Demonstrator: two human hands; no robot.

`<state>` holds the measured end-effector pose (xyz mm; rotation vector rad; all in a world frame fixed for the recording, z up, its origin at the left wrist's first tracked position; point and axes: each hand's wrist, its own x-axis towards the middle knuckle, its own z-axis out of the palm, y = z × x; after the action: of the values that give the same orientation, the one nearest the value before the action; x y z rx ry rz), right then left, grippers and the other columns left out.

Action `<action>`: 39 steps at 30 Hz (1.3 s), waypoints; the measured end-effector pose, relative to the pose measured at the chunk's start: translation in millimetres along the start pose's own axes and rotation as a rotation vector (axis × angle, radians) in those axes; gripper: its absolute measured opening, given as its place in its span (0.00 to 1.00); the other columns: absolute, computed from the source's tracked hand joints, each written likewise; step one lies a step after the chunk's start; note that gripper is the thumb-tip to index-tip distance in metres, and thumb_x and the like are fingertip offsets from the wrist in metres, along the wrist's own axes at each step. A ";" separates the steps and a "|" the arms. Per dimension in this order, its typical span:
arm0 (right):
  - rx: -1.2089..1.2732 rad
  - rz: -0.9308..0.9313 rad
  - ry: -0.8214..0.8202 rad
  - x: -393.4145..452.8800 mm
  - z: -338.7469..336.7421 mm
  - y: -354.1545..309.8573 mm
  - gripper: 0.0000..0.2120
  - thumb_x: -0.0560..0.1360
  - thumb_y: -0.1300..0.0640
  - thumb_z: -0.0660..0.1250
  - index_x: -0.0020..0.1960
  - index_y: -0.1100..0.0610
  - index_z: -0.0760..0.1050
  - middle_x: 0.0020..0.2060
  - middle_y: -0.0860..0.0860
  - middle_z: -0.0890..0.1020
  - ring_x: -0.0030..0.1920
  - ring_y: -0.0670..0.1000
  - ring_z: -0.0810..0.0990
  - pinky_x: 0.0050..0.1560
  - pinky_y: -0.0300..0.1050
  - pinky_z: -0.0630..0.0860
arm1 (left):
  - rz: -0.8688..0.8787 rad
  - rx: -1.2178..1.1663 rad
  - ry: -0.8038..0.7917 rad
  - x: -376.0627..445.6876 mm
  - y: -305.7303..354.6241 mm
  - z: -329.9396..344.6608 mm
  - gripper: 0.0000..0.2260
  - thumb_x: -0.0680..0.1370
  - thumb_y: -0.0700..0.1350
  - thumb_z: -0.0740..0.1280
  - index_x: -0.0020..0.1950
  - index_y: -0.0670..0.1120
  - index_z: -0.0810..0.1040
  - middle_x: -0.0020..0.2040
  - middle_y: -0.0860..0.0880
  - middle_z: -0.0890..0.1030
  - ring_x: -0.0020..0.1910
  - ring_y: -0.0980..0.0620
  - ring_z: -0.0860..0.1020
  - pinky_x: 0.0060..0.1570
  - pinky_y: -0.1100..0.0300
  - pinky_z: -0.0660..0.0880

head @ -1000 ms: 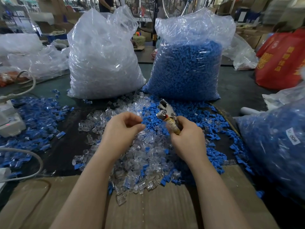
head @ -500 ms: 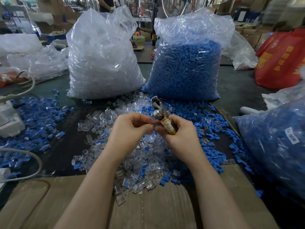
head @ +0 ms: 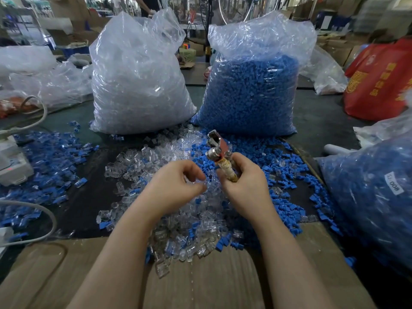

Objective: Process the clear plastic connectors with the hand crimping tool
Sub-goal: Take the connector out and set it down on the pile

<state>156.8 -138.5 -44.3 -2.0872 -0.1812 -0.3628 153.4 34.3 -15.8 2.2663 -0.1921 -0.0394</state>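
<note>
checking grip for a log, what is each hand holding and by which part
The right hand grips the crimping tool by its taped handle, metal head up. The left hand has its fingers curled; whether it pinches a clear connector cannot be told.

**Bare arms, bare hands at the workbench**

Two forearms enter from the lower edge of the head view, both uncovered from the frame's edge to the wrist, with no sleeve or cuff showing anywhere along them. The left hand [head: 172, 186] and the right hand [head: 244, 186] are likewise ungloved. No ring, watch, bracelet or strap can be seen on either wrist or on any finger that shows. The fingernails in view look short and unpainted, though the wide-angle picture is too soft to show them finely. The forearms are slender and smooth in outline, widening toward the camera through lens distortion. Nothing of the person's clothing, shoulders or torso falls inside the frame.
</note>
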 end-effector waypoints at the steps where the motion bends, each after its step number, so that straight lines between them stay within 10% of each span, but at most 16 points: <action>1: -0.014 0.001 0.009 0.2 0.1 -0.1 0.04 0.75 0.54 0.68 0.45 0.47 0.74 0.36 0.44 0.79 0.37 0.49 0.77 0.40 0.56 0.76 | -0.016 0.102 -0.052 -0.1 -2.5 0.7 0.05 0.74 0.47 0.73 0.45 0.57 0.79 0.47 0.55 0.77 0.38 0.58 0.76 0.38 0.64 0.73; 11: 0.026 0.000 0.085 0.6 0.3 -0.4 0.04 0.75 0.52 0.69 0.49 0.47 0.75 0.40 0.44 0.81 0.42 0.49 0.80 0.46 0.58 0.78 | -0.072 0.210 0.048 5.2 -6.3 13.0 0.05 0.75 0.46 0.73 0.44 0.56 0.80 0.41 0.58 0.81 0.36 0.61 0.79 0.33 0.68 0.75; 20: 0.144 0.010 0.100 -0.5 -2.9 -7.0 0.02 0.75 0.54 0.71 0.45 0.50 0.78 0.37 0.44 0.81 0.38 0.47 0.79 0.43 0.54 0.78 | -0.055 -0.314 0.285 4.8 -0.4 11.0 0.09 0.70 0.43 0.79 0.45 0.53 0.81 0.38 0.56 0.84 0.36 0.60 0.82 0.38 0.65 0.77; 32: 0.359 -0.033 0.090 -0.6 -3.9 -10.9 0.06 0.76 0.57 0.72 0.43 0.49 0.78 0.38 0.46 0.82 0.39 0.46 0.80 0.41 0.34 0.76 | 0.027 -0.653 0.211 1.4 10.4 13.8 0.10 0.69 0.35 0.76 0.49 0.45 0.85 0.41 0.57 0.86 0.39 0.64 0.82 0.40 0.73 0.75; 39: 0.330 -0.040 0.126 0.0 -2.3 -8.7 0.05 0.76 0.55 0.72 0.42 0.51 0.77 0.38 0.49 0.81 0.39 0.51 0.79 0.40 0.45 0.76 | 0.061 -0.611 0.217 1.6 11.9 13.9 0.09 0.71 0.35 0.75 0.48 0.45 0.84 0.47 0.56 0.86 0.47 0.62 0.83 0.45 0.72 0.76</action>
<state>154.0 -135.9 -36.1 -1.7318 -0.1941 -0.4554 152.2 16.0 -15.7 1.6407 -0.1127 0.1592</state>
